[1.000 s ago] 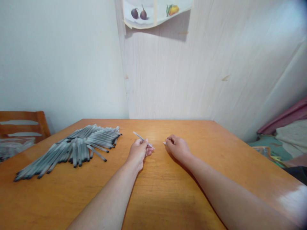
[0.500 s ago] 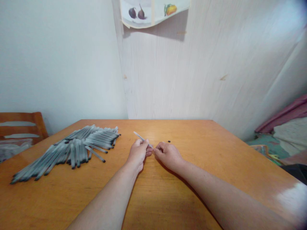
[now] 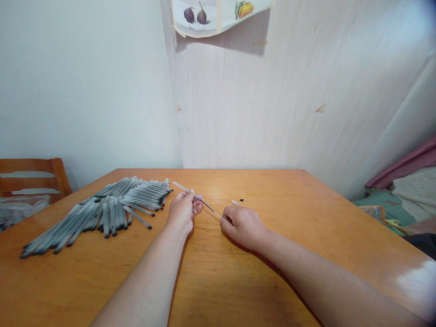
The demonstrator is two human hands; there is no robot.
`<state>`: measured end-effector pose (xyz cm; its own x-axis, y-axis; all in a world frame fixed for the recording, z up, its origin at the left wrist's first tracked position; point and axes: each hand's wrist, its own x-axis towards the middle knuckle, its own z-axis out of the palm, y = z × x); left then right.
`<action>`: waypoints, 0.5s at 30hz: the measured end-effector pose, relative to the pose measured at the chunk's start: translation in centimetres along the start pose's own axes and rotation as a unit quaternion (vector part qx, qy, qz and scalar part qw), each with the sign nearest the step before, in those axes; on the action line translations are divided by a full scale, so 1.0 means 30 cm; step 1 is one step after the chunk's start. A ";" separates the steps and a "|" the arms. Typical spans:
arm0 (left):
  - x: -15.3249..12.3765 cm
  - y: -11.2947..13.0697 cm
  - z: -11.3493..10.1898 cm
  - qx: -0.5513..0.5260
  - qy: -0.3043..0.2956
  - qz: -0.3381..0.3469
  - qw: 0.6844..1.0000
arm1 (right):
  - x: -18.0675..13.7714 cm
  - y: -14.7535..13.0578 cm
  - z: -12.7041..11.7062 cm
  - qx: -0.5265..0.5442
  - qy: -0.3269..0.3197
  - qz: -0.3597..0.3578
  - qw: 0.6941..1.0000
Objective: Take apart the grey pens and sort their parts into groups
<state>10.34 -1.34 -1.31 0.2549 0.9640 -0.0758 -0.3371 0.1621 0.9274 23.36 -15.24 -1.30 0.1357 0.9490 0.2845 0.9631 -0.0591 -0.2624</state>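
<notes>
Your left hand (image 3: 182, 211) grips the clear barrel (image 3: 179, 185) and your right hand (image 3: 244, 227) pinches one end of the dark refill (image 3: 208, 206), which spans between them above the desk (image 3: 211, 277). A skewed pull could bend it; a slip could send your right hand into the black cap (image 3: 241, 200) just beyond.

Head-worn camera view, facing forward and down, tabletop (image 3: 211, 272) close below, wall (image 3: 95, 91) ahead
</notes>
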 end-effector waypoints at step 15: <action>0.010 -0.010 -0.009 0.147 0.023 0.086 0.985 | 0.023 0.040 0.013 -0.102 -0.034 0.124 0.986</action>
<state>10.25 -1.05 -1.71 0.1737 0.9814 0.0814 -0.0935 -0.0658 0.9934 24.51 -14.54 -1.78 0.3643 0.9154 0.1712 0.9297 -0.3468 -0.1241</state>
